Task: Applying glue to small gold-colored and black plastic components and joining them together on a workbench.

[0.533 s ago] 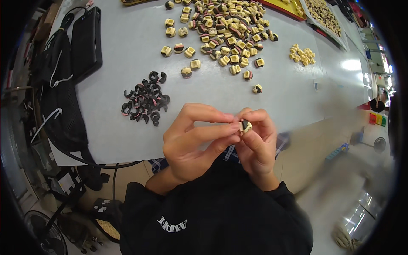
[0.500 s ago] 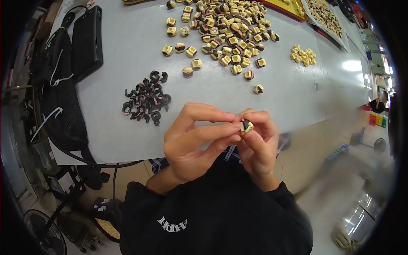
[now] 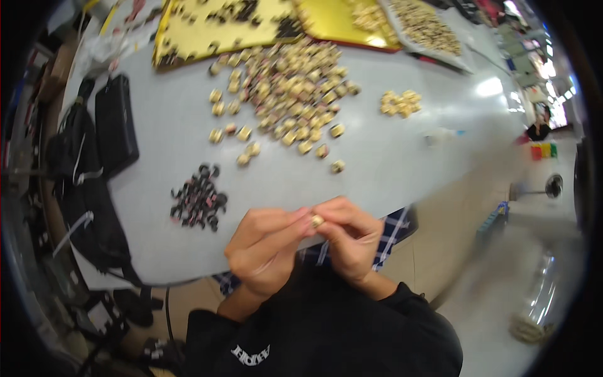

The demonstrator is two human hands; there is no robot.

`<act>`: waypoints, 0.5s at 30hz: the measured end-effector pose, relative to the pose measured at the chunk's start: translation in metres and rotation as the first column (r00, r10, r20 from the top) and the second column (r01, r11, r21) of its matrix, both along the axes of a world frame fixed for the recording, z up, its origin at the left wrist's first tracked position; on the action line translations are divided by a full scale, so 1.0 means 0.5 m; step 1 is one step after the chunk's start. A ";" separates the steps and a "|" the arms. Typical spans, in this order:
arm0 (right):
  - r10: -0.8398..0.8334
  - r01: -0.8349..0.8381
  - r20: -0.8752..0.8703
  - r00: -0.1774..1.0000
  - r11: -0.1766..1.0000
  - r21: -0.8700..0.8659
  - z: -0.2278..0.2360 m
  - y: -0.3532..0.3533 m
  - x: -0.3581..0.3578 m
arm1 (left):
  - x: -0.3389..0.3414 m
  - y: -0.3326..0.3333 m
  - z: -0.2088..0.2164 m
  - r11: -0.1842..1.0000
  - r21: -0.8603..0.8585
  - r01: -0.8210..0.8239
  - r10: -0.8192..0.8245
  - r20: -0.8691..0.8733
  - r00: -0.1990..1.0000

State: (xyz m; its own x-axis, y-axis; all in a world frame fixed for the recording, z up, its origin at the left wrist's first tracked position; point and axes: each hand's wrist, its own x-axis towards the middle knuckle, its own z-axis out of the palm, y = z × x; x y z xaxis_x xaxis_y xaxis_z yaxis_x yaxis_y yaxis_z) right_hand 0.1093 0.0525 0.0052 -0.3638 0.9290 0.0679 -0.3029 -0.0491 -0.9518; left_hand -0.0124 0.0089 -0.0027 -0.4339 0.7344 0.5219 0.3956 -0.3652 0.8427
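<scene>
A small cream plastic piece (image 3: pixel 318 221), with a dark part fitted to it, is pinched between my fingertips close to the table's near edge. My left hand (image 3: pixel 267 248) grips it from the left with thumb and fingers pressed together. On the other side, my right hand (image 3: pixel 352 239) closes thumb and forefinger on the same piece. Left of my hands lies a heap of black curved pieces (image 3: pixel 200 198), some with pink bits. Beyond is a big pile of cream pieces with black and pink parts (image 3: pixel 292 94), several scattered at its edge. Motion blurs the details.
A small cluster of plain cream pieces (image 3: pixel 401 103) lies at the right. Yellow trays (image 3: pixel 333 22) and a white tray of small beige pieces (image 3: pixel 427 31) line the far side. At the left are a black flat box (image 3: pixel 117 125) and a black bag (image 3: pixel 94 213) with cables.
The view has shifted, bringing the far yellow trays into sight and placing my hands lower in the picture. Both hands still hold the small piece; its black part shows less now.
</scene>
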 end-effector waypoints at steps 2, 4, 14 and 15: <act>-0.046 0.046 -0.012 0.999 0.999 0.024 0.002 0.001 -0.002 | 0.006 -0.004 -0.002 1.000 -0.005 -0.022 0.022 0.036 0.999; 0.069 -0.069 -0.024 0.997 0.998 0.008 0.010 -0.002 -0.005 | 0.007 -0.015 -0.004 0.999 0.053 0.002 -0.005 0.051 0.999; 0.037 -0.037 -0.188 0.981 0.999 0.009 0.001 -0.021 0.017 | 0.038 -0.020 0.004 0.995 0.071 -0.067 0.071 -0.046 0.996; 0.025 -0.023 -0.174 0.984 1.000 0.012 0.002 -0.023 0.018 | 0.042 -0.022 0.007 0.994 0.088 -0.058 0.063 -0.060 0.996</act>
